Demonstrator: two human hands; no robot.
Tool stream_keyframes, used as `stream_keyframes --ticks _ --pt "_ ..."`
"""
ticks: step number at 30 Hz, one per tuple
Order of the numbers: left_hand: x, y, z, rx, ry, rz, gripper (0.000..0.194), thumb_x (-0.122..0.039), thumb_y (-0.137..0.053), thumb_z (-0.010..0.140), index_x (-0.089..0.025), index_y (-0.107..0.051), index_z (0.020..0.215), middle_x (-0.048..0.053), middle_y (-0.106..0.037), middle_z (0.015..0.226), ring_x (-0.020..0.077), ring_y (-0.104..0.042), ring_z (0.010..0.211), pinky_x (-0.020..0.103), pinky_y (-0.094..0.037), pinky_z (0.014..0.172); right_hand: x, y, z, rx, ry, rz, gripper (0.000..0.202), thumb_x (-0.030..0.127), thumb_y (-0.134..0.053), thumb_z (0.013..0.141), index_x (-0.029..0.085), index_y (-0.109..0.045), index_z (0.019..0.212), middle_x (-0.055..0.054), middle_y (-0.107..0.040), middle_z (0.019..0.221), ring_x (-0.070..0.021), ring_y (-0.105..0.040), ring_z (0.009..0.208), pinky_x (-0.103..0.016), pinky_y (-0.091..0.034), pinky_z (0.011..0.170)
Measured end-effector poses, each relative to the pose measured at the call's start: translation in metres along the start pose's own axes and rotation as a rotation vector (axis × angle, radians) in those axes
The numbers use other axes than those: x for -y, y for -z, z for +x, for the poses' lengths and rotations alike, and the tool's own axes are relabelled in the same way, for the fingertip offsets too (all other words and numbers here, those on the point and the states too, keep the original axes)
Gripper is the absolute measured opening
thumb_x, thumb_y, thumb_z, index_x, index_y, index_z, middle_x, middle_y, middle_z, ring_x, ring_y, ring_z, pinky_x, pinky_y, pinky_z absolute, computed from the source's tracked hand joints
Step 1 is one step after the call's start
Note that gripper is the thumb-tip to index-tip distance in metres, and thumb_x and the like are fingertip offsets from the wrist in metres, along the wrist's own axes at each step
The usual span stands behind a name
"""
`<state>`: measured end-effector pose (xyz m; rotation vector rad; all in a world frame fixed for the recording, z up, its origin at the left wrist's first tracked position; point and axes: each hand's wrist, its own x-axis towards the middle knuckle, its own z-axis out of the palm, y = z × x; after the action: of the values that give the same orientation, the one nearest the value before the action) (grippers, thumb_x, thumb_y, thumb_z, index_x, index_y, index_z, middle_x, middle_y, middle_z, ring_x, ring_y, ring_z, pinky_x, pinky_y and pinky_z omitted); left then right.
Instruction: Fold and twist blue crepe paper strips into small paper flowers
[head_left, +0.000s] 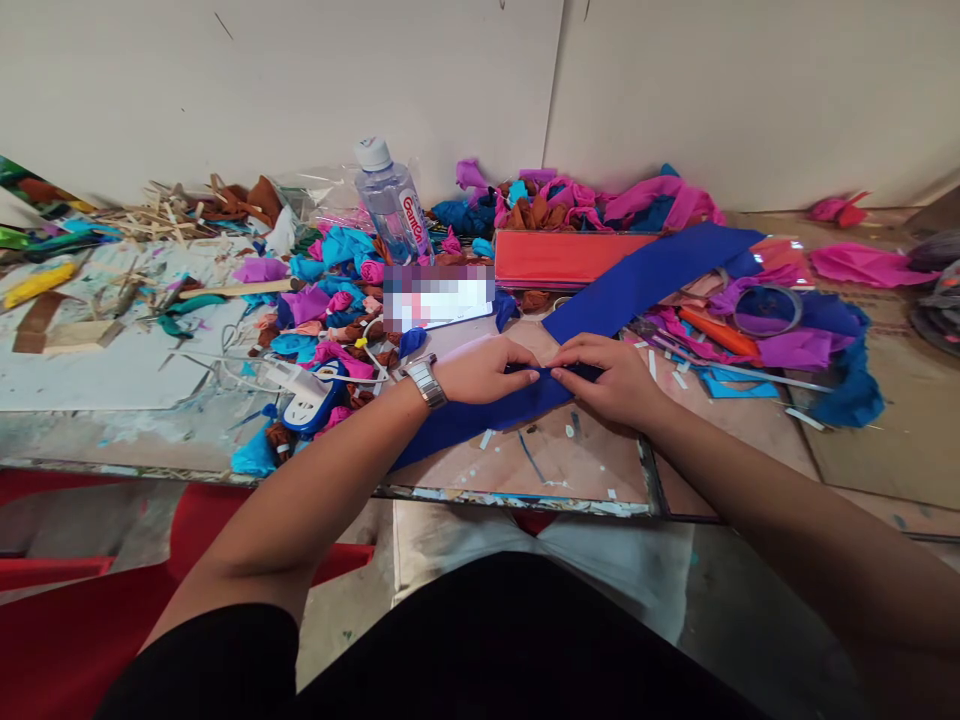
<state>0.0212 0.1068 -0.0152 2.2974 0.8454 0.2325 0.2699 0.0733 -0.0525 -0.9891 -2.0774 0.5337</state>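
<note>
A dark blue strip lies on the table in front of me, under and between my hands. My left hand, with a metal watch on its wrist, pinches the strip's upper edge between thumb and fingertips. Close beside it, my right hand pinches the same edge, its fingertips nearly meeting those of the left. Another length of blue material runs up and to the right behind my hands, over the end of a red-orange box. Whether both lengths are one piece cannot be seen.
Crumpled coloured pieces surround a bottle and a lit phone. A blue-and-white power socket with cables sits at left. An orange cutter and tape roll lie right. Wood scraps are back left.
</note>
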Motion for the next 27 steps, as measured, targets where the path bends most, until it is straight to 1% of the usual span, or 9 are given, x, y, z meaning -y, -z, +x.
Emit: stream_keyframes --ticks 3,7,10,14,17,20,23,27 --pt "0.000 -0.001 0.000 -0.022 -0.018 0.023 0.031 -0.032 -0.054 0.097 -0.016 -0.081 0.102 0.002 -0.075 0.082 0.0146 -0.060 0.071 0.027 -0.044 0.071 0.000 0.001 0.001 0.016 0.022 -0.007 0.013 0.029 -0.072 0.095 0.024 -0.083 0.098 -0.007 -0.079 0.097 -0.0224 -0.075 0.088 -0.036 -0.057 0.080" --pt "0.002 -0.001 0.000 -0.007 -0.021 0.025 0.033 -0.033 -0.053 0.100 -0.016 -0.081 0.106 0.003 -0.076 0.085 0.0151 -0.062 0.074 0.028 -0.044 0.072 0.001 0.002 0.000 0.052 -0.021 0.001 0.015 0.030 -0.071 0.095 0.025 -0.083 0.102 -0.005 -0.082 0.093 -0.0218 -0.076 0.084 -0.034 -0.057 0.077" --pt "0.003 0.001 0.000 0.033 -0.024 -0.004 0.034 -0.032 -0.052 0.101 -0.016 -0.080 0.112 0.003 -0.079 0.093 0.0158 -0.065 0.080 0.028 -0.047 0.077 0.002 0.001 -0.001 0.043 -0.044 0.013 0.016 0.027 -0.070 0.094 0.025 -0.084 0.102 -0.004 -0.085 0.096 -0.0220 -0.079 0.085 -0.033 -0.059 0.079" --pt "0.006 0.003 0.000 0.059 -0.062 -0.015 0.037 -0.024 -0.047 0.102 -0.015 -0.077 0.121 0.007 -0.081 0.111 0.0193 -0.071 0.096 0.030 -0.050 0.091 0.004 0.000 0.000 0.013 -0.042 -0.017 0.018 0.026 -0.069 0.093 0.027 -0.086 0.100 -0.003 -0.086 0.096 -0.0227 -0.080 0.085 -0.034 -0.060 0.082" --pt "0.009 0.005 0.000 0.054 -0.073 -0.013 0.042 -0.016 -0.044 0.099 -0.016 -0.076 0.127 0.009 -0.080 0.123 0.0210 -0.072 0.107 0.032 -0.051 0.099 0.003 0.000 0.001 -0.008 -0.039 -0.024 0.018 0.026 -0.071 0.093 0.028 -0.087 0.099 -0.002 -0.086 0.094 -0.0218 -0.080 0.082 -0.034 -0.060 0.078" --pt "0.013 0.006 0.000 0.073 -0.069 -0.036 0.049 -0.010 -0.045 0.093 -0.016 -0.076 0.130 0.008 -0.079 0.128 0.0206 -0.073 0.112 0.031 -0.051 0.104 0.002 -0.001 0.001 -0.021 -0.028 -0.007 0.018 0.025 -0.071 0.092 0.028 -0.088 0.097 -0.002 -0.087 0.092 -0.0212 -0.080 0.079 -0.033 -0.059 0.075" --pt "0.015 0.008 0.000 0.099 -0.063 -0.065 0.053 -0.007 -0.046 0.086 -0.017 -0.077 0.129 0.006 -0.080 0.127 0.0195 -0.073 0.109 0.029 -0.052 0.102 0.002 -0.001 0.001 -0.032 -0.039 0.014 0.018 0.023 -0.072 0.091 0.028 -0.088 0.096 -0.002 -0.086 0.090 -0.0210 -0.080 0.078 -0.032 -0.059 0.072" --pt "0.017 0.012 -0.001 0.144 -0.043 -0.128 0.053 -0.007 -0.043 0.082 -0.016 -0.078 0.121 0.005 -0.081 0.118 0.0177 -0.073 0.101 0.027 -0.053 0.095 0.002 -0.002 0.000 -0.055 -0.042 0.036 0.020 0.020 -0.071 0.089 0.029 -0.088 0.095 -0.001 -0.086 0.090 -0.0204 -0.080 0.080 -0.032 -0.061 0.076"
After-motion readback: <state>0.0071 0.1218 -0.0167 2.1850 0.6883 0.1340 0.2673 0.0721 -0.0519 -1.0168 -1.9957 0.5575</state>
